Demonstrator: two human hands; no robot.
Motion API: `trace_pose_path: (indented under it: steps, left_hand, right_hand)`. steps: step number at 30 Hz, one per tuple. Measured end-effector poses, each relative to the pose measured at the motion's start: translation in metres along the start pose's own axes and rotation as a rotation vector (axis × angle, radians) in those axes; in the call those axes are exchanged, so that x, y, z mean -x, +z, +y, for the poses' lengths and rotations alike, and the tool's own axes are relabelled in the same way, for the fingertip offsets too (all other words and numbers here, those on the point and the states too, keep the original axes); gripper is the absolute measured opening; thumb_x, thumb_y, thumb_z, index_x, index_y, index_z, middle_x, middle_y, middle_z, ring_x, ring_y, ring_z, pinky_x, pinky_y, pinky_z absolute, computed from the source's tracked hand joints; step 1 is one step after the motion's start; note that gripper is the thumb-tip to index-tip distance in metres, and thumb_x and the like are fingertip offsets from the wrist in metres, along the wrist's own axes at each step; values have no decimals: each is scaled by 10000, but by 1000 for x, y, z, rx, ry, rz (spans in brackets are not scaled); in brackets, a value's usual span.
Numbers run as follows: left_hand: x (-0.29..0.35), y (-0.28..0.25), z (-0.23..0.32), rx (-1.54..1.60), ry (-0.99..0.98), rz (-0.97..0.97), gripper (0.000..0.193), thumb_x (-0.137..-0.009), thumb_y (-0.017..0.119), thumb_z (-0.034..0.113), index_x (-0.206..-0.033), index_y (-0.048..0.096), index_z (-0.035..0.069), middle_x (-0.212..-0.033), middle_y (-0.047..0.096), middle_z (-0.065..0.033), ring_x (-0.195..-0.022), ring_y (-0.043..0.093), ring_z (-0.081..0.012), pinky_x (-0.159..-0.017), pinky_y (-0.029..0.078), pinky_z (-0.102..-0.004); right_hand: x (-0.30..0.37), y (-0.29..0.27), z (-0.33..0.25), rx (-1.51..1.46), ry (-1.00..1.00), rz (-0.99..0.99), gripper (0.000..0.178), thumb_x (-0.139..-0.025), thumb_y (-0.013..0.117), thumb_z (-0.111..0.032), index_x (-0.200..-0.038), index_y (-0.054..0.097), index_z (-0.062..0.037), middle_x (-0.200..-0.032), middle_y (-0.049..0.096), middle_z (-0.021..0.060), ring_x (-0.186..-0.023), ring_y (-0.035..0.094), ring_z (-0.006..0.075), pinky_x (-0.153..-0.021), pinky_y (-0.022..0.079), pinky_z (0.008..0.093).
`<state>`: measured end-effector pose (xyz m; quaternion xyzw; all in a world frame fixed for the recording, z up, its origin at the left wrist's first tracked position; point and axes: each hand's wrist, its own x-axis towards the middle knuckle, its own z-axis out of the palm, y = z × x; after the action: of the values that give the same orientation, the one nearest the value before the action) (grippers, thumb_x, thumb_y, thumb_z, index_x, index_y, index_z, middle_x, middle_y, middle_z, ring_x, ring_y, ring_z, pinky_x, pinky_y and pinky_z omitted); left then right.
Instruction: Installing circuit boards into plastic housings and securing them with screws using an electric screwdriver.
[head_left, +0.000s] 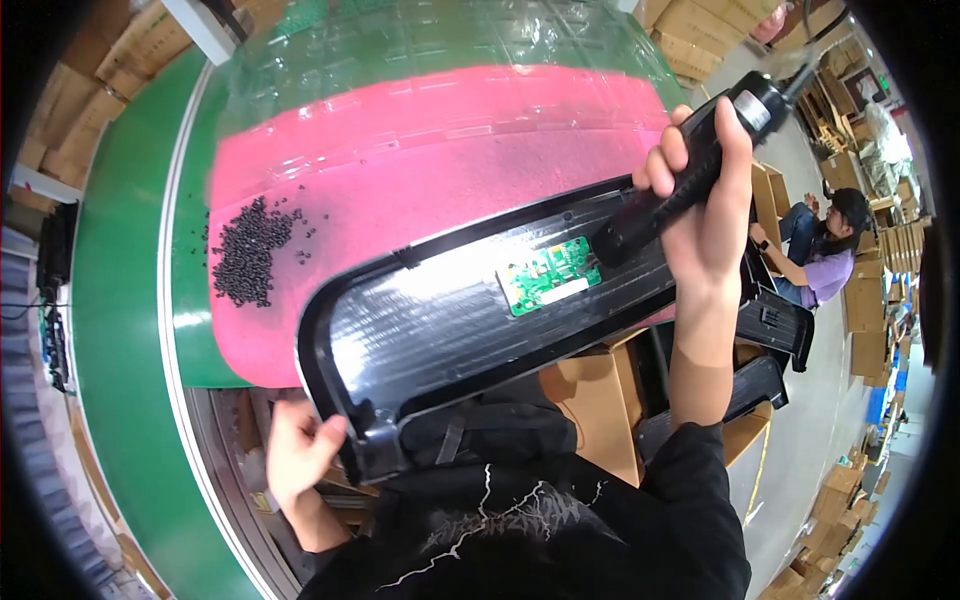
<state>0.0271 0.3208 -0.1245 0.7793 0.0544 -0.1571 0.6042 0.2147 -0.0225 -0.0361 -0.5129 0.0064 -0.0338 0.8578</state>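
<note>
A long black plastic housing (pixel 430 345) lies in front of me, its hollow side up, reaching over the table's near edge. Inside it sits a green circuit board (pixel 549 277). My right hand (pixel 712 190) grips a black electric screwdriver (pixel 665 200), tilted with its front end down at the board's right edge; the bit's tip is hidden. At the housing's lower left corner, my left hand (pixel 302 455) has its thumb against the rim and its fingers curled, partly hidden.
A heap of small black parts (pixel 250 250) lies on the pink mat (pixel 450 160), with clear plastic sheeting (pixel 400 100) behind. Below right, a cardboard box (pixel 600 400) holds more black housings (pixel 715 405). Another person (pixel 820 250) sits at the right among cartons.
</note>
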Motion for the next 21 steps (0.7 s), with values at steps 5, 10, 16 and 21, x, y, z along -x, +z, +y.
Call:
trace_pose_path:
  steps: [5, 10, 16, 21]
  left_hand:
    - [4, 41, -48, 494, 167, 198, 612, -814, 640, 428, -1153, 521, -67, -967, 628, -134, -784, 617, -202, -693, 509, -343]
    - [10, 66, -57, 1183, -29, 248, 794, -670, 610, 259, -1373, 295, 68, -1209, 472, -234, -908, 602, -406, -637, 566, -589]
    - [68, -1, -90, 680, 457, 873, 582, -841, 559, 424, -1278, 421, 65, -1276, 464, -170, -1021, 564, -259, -751, 546, -354]
    - [58, -70, -57, 1051, 894, 1224, 486, -750, 577, 506, -1000, 600, 90, -1000, 609, -106, -706, 547, -218, -469, 380, -288]
  right_hand:
    - [-23, -26, 3, -283, 117, 226, 290, -871, 606, -224, -1006, 473, -5, -876, 510, 85, -918, 543, 230, -849, 494, 468]
    - [20, -33, -18, -247, -2, 161, 292, -879, 550, -178, -1106, 462, -16, -1115, 458, 83, -961, 513, 211, -758, 540, 411]
    - [78, -117, -42, 157, -911, 334, 225, -906, 508, -68, -1113, 418, -60, -1064, 454, 47, -798, 491, 145, -658, 472, 320]
    - [145, -345, 13, 719, -724, 1218, 390, -825, 634, -81, -1141, 413, -26, -1020, 467, 78, -892, 503, 161, -817, 438, 287]
